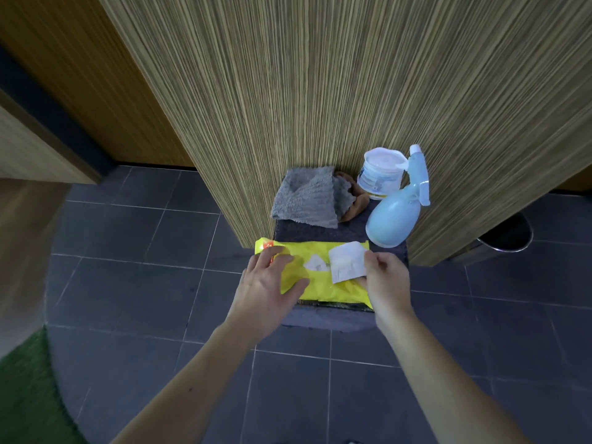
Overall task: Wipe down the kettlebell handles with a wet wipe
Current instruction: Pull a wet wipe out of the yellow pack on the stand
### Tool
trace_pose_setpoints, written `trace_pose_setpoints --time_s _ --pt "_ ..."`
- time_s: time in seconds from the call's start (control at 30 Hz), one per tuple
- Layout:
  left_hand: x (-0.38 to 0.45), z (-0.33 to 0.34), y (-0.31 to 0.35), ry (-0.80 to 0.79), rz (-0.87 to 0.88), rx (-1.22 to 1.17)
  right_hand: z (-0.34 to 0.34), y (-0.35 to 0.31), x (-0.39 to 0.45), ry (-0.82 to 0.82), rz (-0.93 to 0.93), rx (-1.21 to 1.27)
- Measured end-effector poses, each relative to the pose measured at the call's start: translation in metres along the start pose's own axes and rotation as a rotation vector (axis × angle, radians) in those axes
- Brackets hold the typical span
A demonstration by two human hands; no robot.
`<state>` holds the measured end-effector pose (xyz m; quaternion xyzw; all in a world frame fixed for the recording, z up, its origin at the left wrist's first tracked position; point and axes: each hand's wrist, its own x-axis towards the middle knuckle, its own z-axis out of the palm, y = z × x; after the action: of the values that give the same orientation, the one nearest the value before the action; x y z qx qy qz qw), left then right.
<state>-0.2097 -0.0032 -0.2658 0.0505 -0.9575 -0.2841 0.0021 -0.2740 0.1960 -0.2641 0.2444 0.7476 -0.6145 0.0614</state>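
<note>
Yellow and crinkly, the wipe pack [323, 277] lies flat on a small dark stool [330, 315] by the striped wall [320, 91]. Its long side runs left to right. The left hand [272, 283] reaches forward, palm down, with fingers spread wide, pressing on the left end of the pack. The right hand [386, 280] is pinched narrow on the white flap [347, 262], lifting it up off the pack's top. Behind the pack sit a grey cloth [307, 197], a white tub [381, 174] and a pale blue spray bottle [397, 213].
</note>
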Motion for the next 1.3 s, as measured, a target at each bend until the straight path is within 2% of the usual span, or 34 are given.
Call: trace_pose_setpoints --time_s 0.27,0.43,0.6,0.77,0.93,0.97,1.03,1.1,1.17,1.3 --pt "0.031 0.017 0.025 0.067 0.113 -0.033 -0.001 0.002 -0.002 -0.045 -0.007 0.019" --pt "0.039 -0.001 0.035 0.088 0.072 -0.113 -0.001 0.002 -0.002 -0.047 0.000 0.046" --pt "0.048 -0.041 0.045 0.276 -0.084 -0.314 0.000 0.001 -0.002 -0.054 0.002 0.036" --pt "0.056 -0.069 0.048 0.344 -0.088 -0.346 0.000 -0.009 -0.011 -0.108 -0.067 -0.023" --pt "0.053 -0.070 0.045 0.348 -0.075 -0.342 0.015 -0.008 -0.039 -0.346 -0.336 -0.242" --pt "0.051 -0.070 0.044 0.344 -0.089 -0.351 0.021 -0.001 -0.041 -0.413 -0.406 -0.352" --pt "0.049 -0.068 0.042 0.329 -0.121 -0.352 0.031 0.016 -0.044 -0.508 -0.574 -0.768" --pt "0.046 -0.066 0.039 0.306 -0.152 -0.348 0.035 0.032 -0.046 -0.491 -0.703 -1.078" --pt "0.045 -0.065 0.037 0.290 -0.191 -0.373 0.036 0.038 -0.048 -0.463 -0.746 -1.178" --pt "0.043 -0.065 0.037 0.249 -0.234 -0.417 0.033 0.032 -0.047 -0.492 -0.723 -1.154"
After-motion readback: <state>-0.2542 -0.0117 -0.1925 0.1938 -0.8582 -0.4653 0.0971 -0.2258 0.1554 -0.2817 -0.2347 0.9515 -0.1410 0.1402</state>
